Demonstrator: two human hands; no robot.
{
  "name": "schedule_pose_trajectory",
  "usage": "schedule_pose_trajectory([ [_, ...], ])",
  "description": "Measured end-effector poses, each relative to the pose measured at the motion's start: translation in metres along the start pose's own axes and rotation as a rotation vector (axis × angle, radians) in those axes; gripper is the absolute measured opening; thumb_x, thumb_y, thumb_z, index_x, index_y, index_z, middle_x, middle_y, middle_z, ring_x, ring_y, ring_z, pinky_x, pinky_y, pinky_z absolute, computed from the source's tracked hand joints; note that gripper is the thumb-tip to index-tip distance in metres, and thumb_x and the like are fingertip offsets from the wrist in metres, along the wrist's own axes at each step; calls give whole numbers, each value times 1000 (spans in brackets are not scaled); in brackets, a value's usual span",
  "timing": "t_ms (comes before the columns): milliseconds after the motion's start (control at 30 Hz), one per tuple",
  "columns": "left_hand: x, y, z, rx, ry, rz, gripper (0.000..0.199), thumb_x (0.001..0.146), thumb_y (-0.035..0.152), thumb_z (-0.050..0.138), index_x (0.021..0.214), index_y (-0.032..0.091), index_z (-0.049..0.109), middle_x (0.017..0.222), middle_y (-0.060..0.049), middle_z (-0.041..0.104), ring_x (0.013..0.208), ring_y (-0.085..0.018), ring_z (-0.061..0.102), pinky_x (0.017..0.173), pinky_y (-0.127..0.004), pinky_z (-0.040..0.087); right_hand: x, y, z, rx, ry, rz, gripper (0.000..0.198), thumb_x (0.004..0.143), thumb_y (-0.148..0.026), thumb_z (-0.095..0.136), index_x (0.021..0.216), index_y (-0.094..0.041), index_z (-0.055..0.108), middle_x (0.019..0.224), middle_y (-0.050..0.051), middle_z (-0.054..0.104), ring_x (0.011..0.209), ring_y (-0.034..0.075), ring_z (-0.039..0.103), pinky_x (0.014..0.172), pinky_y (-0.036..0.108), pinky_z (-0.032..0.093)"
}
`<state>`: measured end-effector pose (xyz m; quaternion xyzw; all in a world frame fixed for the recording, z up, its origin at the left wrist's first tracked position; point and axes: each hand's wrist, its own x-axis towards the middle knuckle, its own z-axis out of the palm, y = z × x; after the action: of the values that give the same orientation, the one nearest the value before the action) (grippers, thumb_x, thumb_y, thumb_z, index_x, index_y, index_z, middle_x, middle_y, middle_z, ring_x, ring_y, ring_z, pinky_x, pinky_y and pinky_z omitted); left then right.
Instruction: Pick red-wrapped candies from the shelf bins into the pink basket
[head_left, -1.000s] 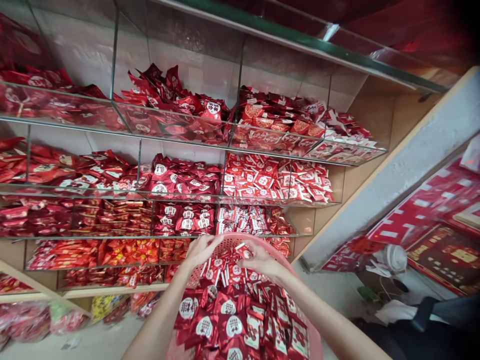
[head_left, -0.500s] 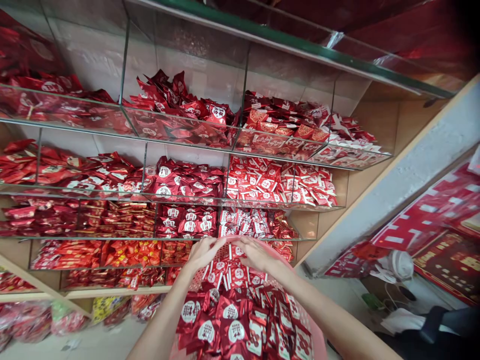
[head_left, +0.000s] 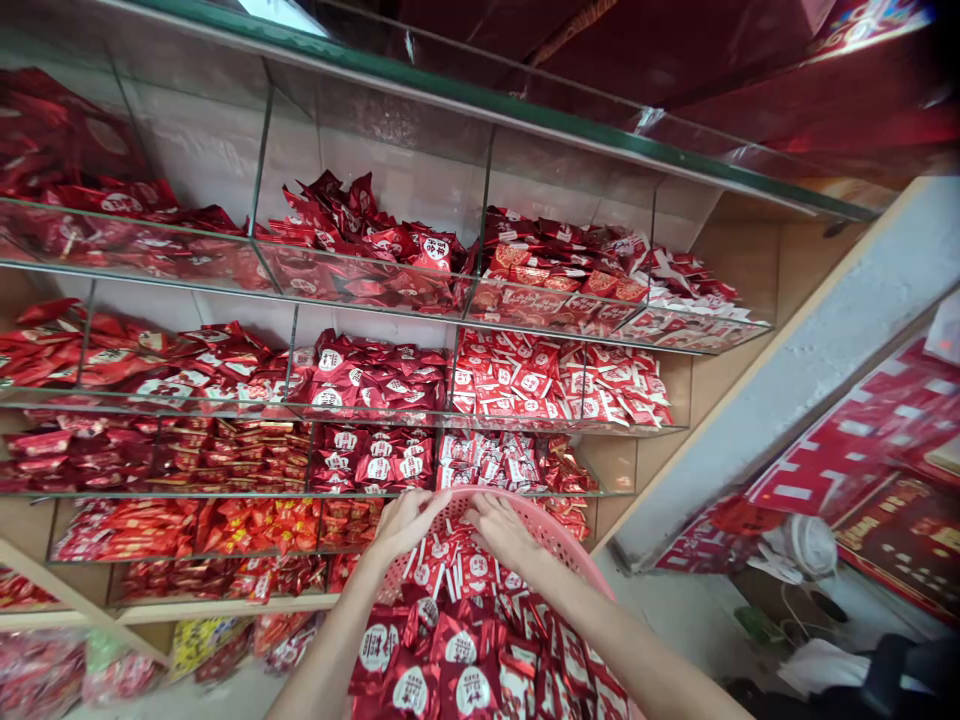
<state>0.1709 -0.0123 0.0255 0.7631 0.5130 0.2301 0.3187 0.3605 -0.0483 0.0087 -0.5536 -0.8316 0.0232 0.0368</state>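
Observation:
A pink plastic basket (head_left: 566,540) with small holes is in front of me, filled with red and white candy packets (head_left: 461,650). My left hand (head_left: 405,525) is at its far left rim, closed over the edge with the thumb side toward the middle; some of its fingers are hidden. Just inside the far rim, my right hand (head_left: 504,530) is stretched out with its fingers apart, over the packets at the back. Nothing shows in its grasp. Both forearms reach across the basket.
Glass-fronted shelves (head_left: 360,405) with dividers hold heaps of red packets ahead. Plastic bags (head_left: 124,675) lie below at the left. A wooden shelf side (head_left: 739,365) and a grey wall edge stand at the right, beside red-patterned goods (head_left: 862,440) and a white cup-like item (head_left: 810,545).
The shelves and the basket's far rim sit slightly lower in view. My right hand has shifted a little, with its fingers more spread inside the rim. My left hand stays at the rim.

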Motion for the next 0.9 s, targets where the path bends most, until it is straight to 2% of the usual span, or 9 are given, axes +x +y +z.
schedule_pose_trajectory([
  [100, 0, 0, 0, 3, 3, 4, 58, 78, 66, 26, 75, 20, 61, 77, -2, 61, 74, -19, 54, 65, -25, 33, -4, 0, -4, -35, 37, 1, 25, 77, -19, 54, 102, -19, 56, 110, 9, 51, 106, 26, 46, 89, 40, 38],
  [200, 1, -3, 1, 10, -7, 8, 59, 78, 66, 25, 73, 19, 60, 78, -3, 61, 75, -19, 54, 65, -25, 34, -8, -2, -28, -20, 126, -39, 23, 80, -26, 52, 102, -20, 55, 108, 9, 52, 101, 24, 47, 87, 39, 39],
  [367, 4, -8, 3, 34, -5, 9, 57, 79, 65, 25, 68, 19, 57, 74, -2, 59, 72, -18, 53, 65, -25, 33, -11, 4, -109, 23, 429, -100, 24, 89, -29, 35, 101, -22, 55, 102, 8, 55, 94, 21, 49, 82, 35, 39],
  [433, 4, -8, 3, 36, -2, 7, 56, 79, 65, 26, 67, 19, 56, 73, -1, 59, 72, -18, 53, 65, -25, 34, -6, 13, -139, 38, 576, -49, 25, 88, -29, 35, 100, -22, 56, 101, 9, 56, 95, 21, 49, 83, 34, 38],
  [500, 3, -7, 3, 33, -2, 10, 56, 79, 65, 26, 68, 19, 56, 75, -2, 60, 73, -18, 54, 66, -26, 34, 4, 25, -161, 54, 677, 74, 23, 87, -29, 39, 95, -20, 58, 96, 9, 56, 93, 21, 49, 82, 33, 38],
  [567, 3, -7, 3, 31, -2, 8, 57, 78, 65, 25, 69, 19, 57, 77, -3, 60, 75, -19, 55, 67, -26, 34, 18, 35, -173, 79, 689, 239, 22, 83, -32, 44, 85, -19, 61, 91, 8, 56, 90, 21, 51, 80, 33, 38],
  [700, 3, -7, 3, 42, 10, 12, 57, 78, 65, 25, 65, 18, 53, 74, -2, 60, 73, -18, 54, 67, -26, 34, 47, 39, -176, 189, 542, 495, 32, 76, -43, 51, 59, -17, 59, 85, 10, 58, 85, 22, 53, 73, 31, 38],
  [800, 2, -6, 2, 43, 15, 22, 56, 79, 64, 25, 67, 19, 55, 75, -2, 60, 74, -19, 55, 67, -25, 34, 63, 35, -171, 244, 503, 585, 38, 71, -47, 55, 47, -18, 52, 76, 11, 60, 82, 23, 55, 68, 30, 38],
  [900, 1, -6, 1, 54, 17, 23, 58, 79, 65, 24, 73, 19, 59, 79, -4, 61, 76, -20, 55, 67, -26, 35, 73, 36, -166, 297, 496, 630, 37, 67, -45, 58, 43, -19, 48, 61, 8, 58, 68, 20, 56, 59, 27, 37],
])
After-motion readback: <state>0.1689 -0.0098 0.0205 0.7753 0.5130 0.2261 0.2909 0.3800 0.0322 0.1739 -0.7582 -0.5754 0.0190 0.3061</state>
